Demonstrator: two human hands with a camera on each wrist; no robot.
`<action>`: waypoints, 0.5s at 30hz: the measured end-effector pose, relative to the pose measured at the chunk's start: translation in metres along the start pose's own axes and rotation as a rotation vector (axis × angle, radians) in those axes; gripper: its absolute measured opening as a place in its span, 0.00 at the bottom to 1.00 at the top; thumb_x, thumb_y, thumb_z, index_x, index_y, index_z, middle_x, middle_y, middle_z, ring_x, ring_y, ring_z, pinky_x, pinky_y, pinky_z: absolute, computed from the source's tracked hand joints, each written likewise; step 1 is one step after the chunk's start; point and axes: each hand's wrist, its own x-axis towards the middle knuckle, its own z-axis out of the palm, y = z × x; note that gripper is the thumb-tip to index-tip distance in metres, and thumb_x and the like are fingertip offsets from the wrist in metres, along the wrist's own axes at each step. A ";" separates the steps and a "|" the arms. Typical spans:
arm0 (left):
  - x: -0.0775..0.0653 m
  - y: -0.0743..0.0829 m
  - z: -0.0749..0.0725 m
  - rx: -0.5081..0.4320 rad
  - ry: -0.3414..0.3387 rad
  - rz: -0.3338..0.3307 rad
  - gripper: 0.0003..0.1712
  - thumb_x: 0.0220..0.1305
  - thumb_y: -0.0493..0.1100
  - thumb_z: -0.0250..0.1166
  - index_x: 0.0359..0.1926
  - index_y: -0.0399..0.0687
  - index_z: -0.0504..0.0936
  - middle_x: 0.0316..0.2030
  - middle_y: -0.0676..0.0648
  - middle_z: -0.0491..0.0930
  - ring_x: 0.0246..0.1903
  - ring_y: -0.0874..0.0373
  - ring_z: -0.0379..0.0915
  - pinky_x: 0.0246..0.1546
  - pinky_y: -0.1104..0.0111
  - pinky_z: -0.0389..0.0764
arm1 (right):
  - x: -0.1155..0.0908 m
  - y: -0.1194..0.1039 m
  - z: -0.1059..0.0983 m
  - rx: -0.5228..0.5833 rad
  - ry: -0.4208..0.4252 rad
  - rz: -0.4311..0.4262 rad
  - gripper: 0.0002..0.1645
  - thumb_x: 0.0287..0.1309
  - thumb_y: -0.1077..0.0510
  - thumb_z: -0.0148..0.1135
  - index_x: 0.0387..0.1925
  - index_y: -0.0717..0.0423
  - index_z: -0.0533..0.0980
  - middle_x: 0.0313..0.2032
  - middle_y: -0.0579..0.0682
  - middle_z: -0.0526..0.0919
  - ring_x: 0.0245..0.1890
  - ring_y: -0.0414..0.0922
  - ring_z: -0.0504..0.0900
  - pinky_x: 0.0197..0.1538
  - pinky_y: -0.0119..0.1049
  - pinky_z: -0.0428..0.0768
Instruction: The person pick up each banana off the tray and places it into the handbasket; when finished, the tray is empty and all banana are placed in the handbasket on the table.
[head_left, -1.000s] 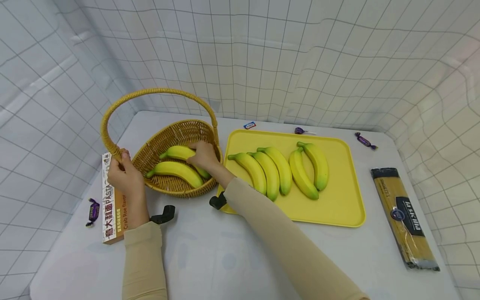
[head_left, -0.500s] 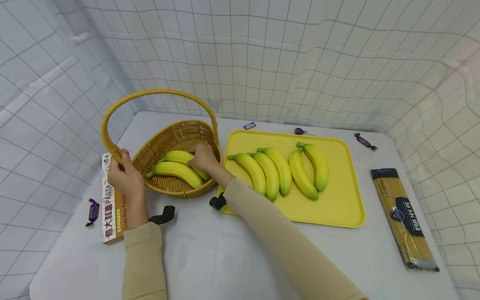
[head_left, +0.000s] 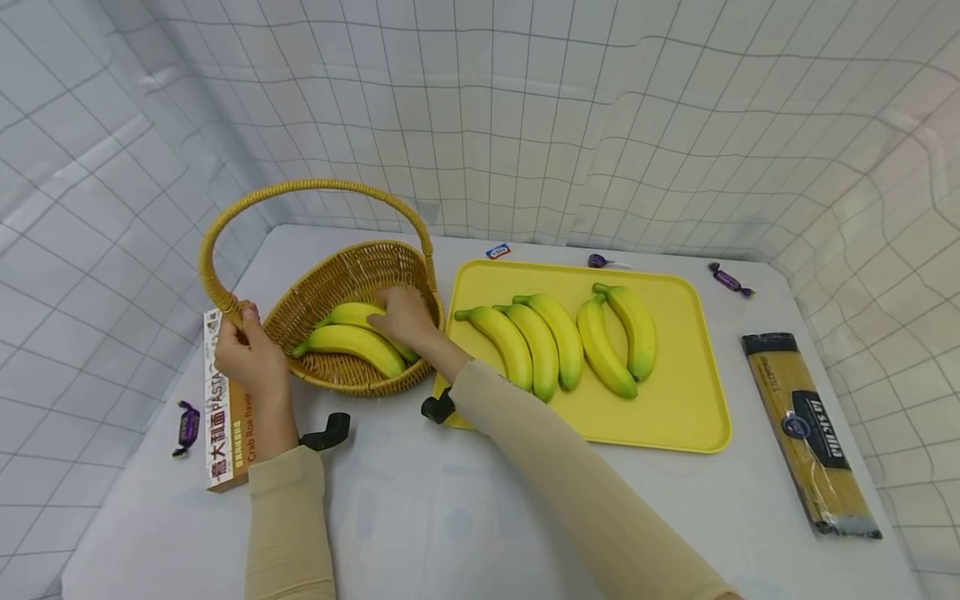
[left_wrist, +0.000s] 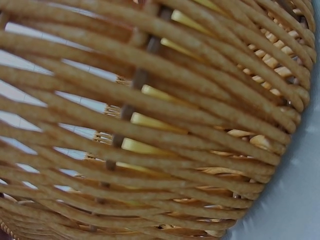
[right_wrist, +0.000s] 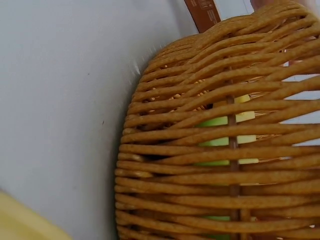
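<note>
Basket (head_left: 367,265), on bench (head_left: 450,517), holding two bananas (head_left: 352,340). Left hand (head_left: 251,354): fingers curled round handle (head_left: 315,184). Right hand (head_left: 408,318): inside, at rear banana (head_left: 350,313); fingers' hold unclear. Box (head_left: 225,425), lettered "PASTA", "Crab Roe flavor". Packet (head_left: 810,433), labelled "la Sicilia".

Left arm (head_left: 288,529): enters at the bottom of the head view and reaches almost straight forward, its beige sleeve (head_left: 287,475) ending short of the wrist.
Left wrist (head_left: 273,425): bare, roughly in line with the forearm.
Left hand (head_left: 251,354): fingers curled in a grip, back of the hand partly visible.
Right arm (head_left: 585,487): slants from the lower right up toward the left, in matching beige.
Right wrist (head_left: 450,358): bare, carrying on that slant.
Right hand (head_left: 412,318): reaches down, back uppermost; most fingertips hidden, so its hold is unclear.
Spacing: hands apart, arms uncrossed.
</note>
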 end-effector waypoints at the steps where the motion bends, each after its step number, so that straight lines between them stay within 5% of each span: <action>1: 0.000 0.000 0.000 0.000 0.000 0.000 0.17 0.73 0.45 0.54 0.50 0.40 0.84 0.48 0.42 0.85 0.42 0.71 0.73 0.46 0.76 0.70 | -0.002 0.000 -0.001 -0.012 0.025 -0.019 0.27 0.64 0.51 0.62 0.62 0.55 0.74 0.61 0.49 0.79 0.55 0.46 0.80 0.66 0.40 0.69; 4: -0.001 0.000 0.001 -0.001 0.001 0.004 0.17 0.73 0.45 0.54 0.50 0.39 0.84 0.47 0.41 0.85 0.40 0.71 0.72 0.45 0.76 0.70 | -0.010 -0.002 -0.007 -0.014 0.089 -0.080 0.27 0.65 0.50 0.61 0.63 0.55 0.74 0.61 0.49 0.78 0.54 0.44 0.80 0.59 0.34 0.75; 6: -0.002 0.000 0.002 -0.004 -0.003 0.004 0.17 0.73 0.45 0.54 0.50 0.38 0.84 0.47 0.41 0.84 0.40 0.71 0.72 0.45 0.76 0.70 | -0.020 -0.003 -0.013 0.010 0.112 -0.131 0.27 0.65 0.50 0.61 0.63 0.55 0.73 0.62 0.50 0.77 0.64 0.45 0.74 0.64 0.35 0.71; 15: 0.000 0.003 0.001 0.024 0.015 -0.008 0.17 0.73 0.47 0.54 0.50 0.42 0.84 0.47 0.43 0.85 0.39 0.72 0.71 0.45 0.77 0.70 | -0.093 -0.001 -0.056 0.239 0.150 -0.285 0.29 0.64 0.52 0.63 0.65 0.54 0.72 0.63 0.50 0.76 0.67 0.46 0.70 0.69 0.39 0.66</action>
